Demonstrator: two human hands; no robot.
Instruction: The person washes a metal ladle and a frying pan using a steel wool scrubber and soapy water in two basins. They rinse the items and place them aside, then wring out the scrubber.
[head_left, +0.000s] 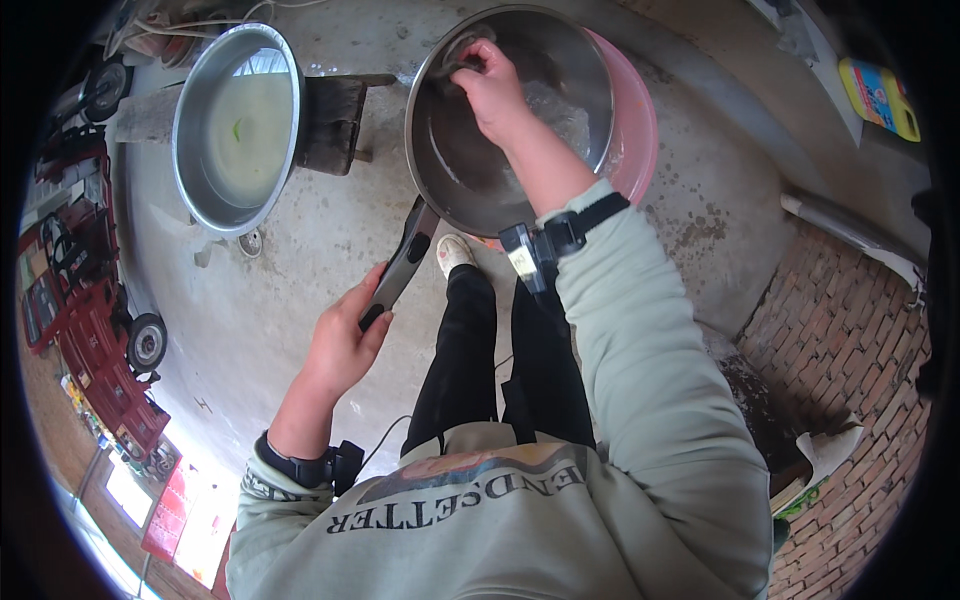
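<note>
My left hand (349, 334) grips the long handle (403, 262) of a dark metal frying pan (480, 169). The pan is over a pink plastic basin (634, 120), whose right side shows beyond the rim. Inside the pan, at its far left wall, my right hand (491, 90) holds a greyish scrubber or cloth (461, 56), partly hidden by the fingers. Some clear water lies in the pan's right part, beside my right wrist.
A metal basin (294, 150) of cloudy water with a green scrap stands left, by a wooden bench (330, 124). A yellow jug (877, 101) is far right. A red vehicle (97, 352) stands far left. My shoe (454, 255) is below the pan.
</note>
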